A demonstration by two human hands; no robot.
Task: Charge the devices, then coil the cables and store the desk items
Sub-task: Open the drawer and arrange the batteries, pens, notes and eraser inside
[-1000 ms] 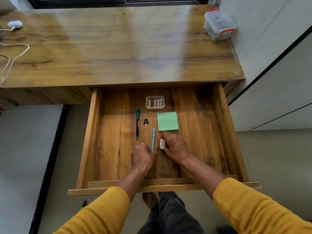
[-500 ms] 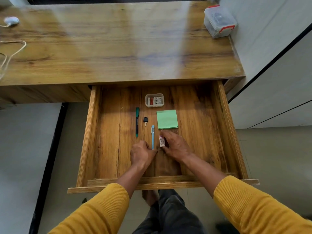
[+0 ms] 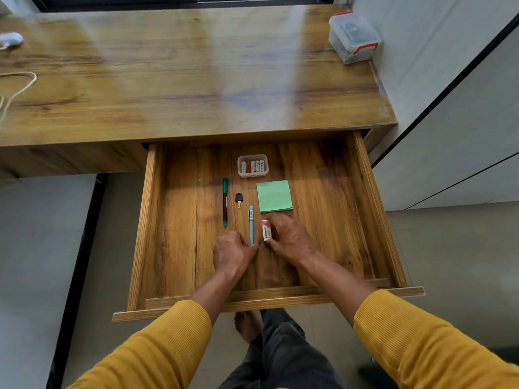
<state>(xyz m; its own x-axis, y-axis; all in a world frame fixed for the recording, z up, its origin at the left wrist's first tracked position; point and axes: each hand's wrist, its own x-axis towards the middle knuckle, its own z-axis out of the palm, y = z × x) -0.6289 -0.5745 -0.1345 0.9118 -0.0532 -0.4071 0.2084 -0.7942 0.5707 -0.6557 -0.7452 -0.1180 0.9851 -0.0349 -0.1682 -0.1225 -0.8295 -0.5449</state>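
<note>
The wooden drawer (image 3: 179, 248) stands pulled out below the desk. On its floor lie a green marker (image 3: 225, 200), a small black key (image 3: 239, 199), a light blue pen (image 3: 251, 224), a green sticky-note pad (image 3: 274, 196), a clear case of batteries (image 3: 252, 165) and a small white eraser (image 3: 266, 230). My right hand (image 3: 292, 240) pinches the eraser, which rests on the drawer floor. My left hand (image 3: 233, 252), fingers curled, touches the near end of the blue pen; whether it grips the pen is hidden.
The desk top (image 3: 196, 80) carries a clear lidded box with red clips (image 3: 354, 37) at the back right, a white cable (image 3: 16, 91) and a white device (image 3: 11, 40) at the left edge. A white cabinet (image 3: 463, 136) flanks the drawer's right.
Both hands stay almost where they were. The right hand's fingers have shifted slightly on the eraser, which now lies straight beside the blue pen.
</note>
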